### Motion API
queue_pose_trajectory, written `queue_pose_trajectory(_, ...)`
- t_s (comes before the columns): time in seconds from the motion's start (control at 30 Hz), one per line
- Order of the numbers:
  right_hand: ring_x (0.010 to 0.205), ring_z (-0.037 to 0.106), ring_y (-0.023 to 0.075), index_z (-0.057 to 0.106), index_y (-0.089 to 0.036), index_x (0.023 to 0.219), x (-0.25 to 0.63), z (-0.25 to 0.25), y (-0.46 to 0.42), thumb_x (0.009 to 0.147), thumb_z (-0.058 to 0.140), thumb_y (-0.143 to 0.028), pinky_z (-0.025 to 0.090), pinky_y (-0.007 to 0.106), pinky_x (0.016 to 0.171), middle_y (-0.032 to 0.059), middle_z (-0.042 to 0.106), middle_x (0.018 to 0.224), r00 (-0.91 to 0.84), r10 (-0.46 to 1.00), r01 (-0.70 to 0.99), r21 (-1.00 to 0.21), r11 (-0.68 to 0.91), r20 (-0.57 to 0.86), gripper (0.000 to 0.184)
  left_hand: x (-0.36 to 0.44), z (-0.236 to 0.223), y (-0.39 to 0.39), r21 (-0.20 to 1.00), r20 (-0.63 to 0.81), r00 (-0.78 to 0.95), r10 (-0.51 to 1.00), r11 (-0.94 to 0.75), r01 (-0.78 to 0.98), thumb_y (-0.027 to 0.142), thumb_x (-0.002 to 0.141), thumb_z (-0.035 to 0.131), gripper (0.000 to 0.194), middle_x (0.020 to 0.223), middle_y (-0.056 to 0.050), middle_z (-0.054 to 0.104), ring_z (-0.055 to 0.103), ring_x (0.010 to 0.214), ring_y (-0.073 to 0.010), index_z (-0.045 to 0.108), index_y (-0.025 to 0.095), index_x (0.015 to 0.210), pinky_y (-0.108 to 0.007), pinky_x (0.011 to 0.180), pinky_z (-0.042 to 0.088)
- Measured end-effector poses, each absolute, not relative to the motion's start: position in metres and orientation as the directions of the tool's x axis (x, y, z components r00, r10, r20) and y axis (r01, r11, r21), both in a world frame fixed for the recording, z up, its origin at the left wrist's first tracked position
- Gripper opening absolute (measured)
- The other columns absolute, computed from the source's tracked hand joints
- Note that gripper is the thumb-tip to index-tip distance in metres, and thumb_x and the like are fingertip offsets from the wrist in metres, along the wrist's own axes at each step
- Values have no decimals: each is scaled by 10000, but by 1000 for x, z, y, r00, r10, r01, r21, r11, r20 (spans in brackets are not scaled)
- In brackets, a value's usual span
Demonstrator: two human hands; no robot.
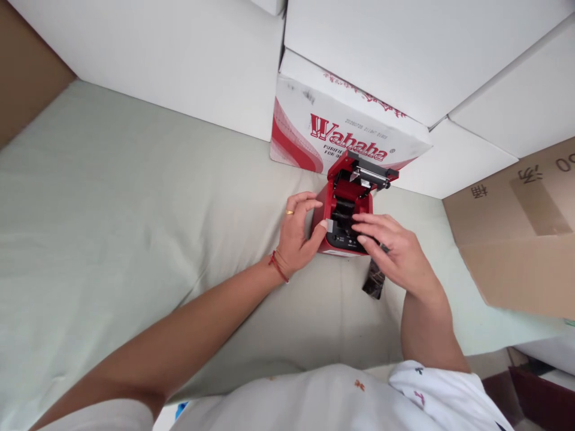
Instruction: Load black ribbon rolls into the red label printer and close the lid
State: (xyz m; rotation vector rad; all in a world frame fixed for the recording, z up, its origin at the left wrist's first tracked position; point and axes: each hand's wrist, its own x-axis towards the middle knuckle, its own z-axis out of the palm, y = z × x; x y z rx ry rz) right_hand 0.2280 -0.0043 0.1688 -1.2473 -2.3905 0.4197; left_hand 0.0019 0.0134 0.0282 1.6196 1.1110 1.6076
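Observation:
A small red and black machine that looks like a label printer (342,246) stands on the pale green cloth with its hinged lid (363,170) raised. Inside its bay is dark, shiny material (344,211) whose kind I cannot make out. My left hand (300,230) is round the printer's left side, the thumb on the front left corner by a small pale grey tab (329,226). Over the right part of the bay my right hand (390,246) reaches with fingers stretched out, their tips at the dark material. A dark glossy strip (374,280) lies on the cloth below my right hand, partly hidden by it.
Just behind the raised lid stands a white and red Wahaha carton (296,129). Large white boxes (188,60) line the back. A brown cardboard box (521,239) is at the right, another brown surface (31,72) at the far left. The wrinkled cloth (135,197) covers the work surface.

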Motion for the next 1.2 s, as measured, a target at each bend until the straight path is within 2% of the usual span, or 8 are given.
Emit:
queue_pose_trajectory(0.2,1479,746,312,743,-222,1556,230,138,-44,1117,673,-119,665,568,1228,159,784,1572,-575,732,690,-264,674,365,456,10,29,1,505,830,14,558,-762,404,305,1075,675,356,1418,-116,770,659,1494,-334,716,278,1428,-579,1295,535)
queue_pose_trajectory(0.33,1560,692,318,685,-186,1635,227,130,-61,1076,688,-46,651,541,1272,178,769,1589,-585,713,681,-245,691,385,576,16,34,-3,302,922,98,373,-857,418,283,1060,706,373,1259,-101,857,751,1338,-278,742,218,1426,-463,1186,583)
queue_pose_trajectory(0.5,1379,809,259,789,-251,1502,236,148,-53,1097,701,-95,686,463,1208,105,860,1433,-557,744,629,-397,668,369,443,12,37,-1,256,912,203,357,-880,400,202,1034,705,374,1144,-52,892,799,1147,-246,755,255,1401,-434,1030,584)
queue_pose_trajectory(0.63,1301,837,252,843,-288,1416,249,157,-6,1164,675,-279,682,466,1173,90,875,1388,-288,815,711,-458,534,503,303,10,37,1,227,918,210,336,-881,415,181,1026,698,257,1126,-50,899,800,1104,-231,778,250,1261,-426,996,576)
queue_pose_trajectory(0.77,1552,693,334,753,-256,1583,252,151,60,1190,541,-640,532,612,1348,155,762,1609,-206,782,815,-340,470,588,588,11,39,2,205,925,203,321,-873,442,185,1043,684,199,1096,-35,899,802,1076,-216,778,257,1203,-412,985,570)
queue_pose_trajectory(0.87,1632,616,341,700,-248,1646,247,145,92,1188,394,-760,450,639,1401,170,691,1701,-262,805,840,-285,462,533,752,12,41,1,201,926,202,318,-870,450,176,1044,696,189,1084,-37,899,799,1080,-213,775,248,1200,-405,994,570)
queue_pose_trajectory(1.07,1346,787,309,834,-229,1426,233,151,64,1230,448,-587,613,546,1209,151,852,1407,-284,801,816,-306,491,527,562,10,43,1,197,924,216,316,-877,439,161,1045,715,175,1094,-45,899,804,1077,-215,777,236,1190,-398,1006,564)
queue_pose_trajectory(1.2,1324,790,309,831,-223,1420,233,145,22,1222,533,-419,618,535,1170,150,855,1398,-375,765,784,-262,563,523,408,10,41,1,212,920,217,327,-879,428,152,1027,738,202,1111,-56,894,794,1096,-225,770,236,1208,-404,1001,553)
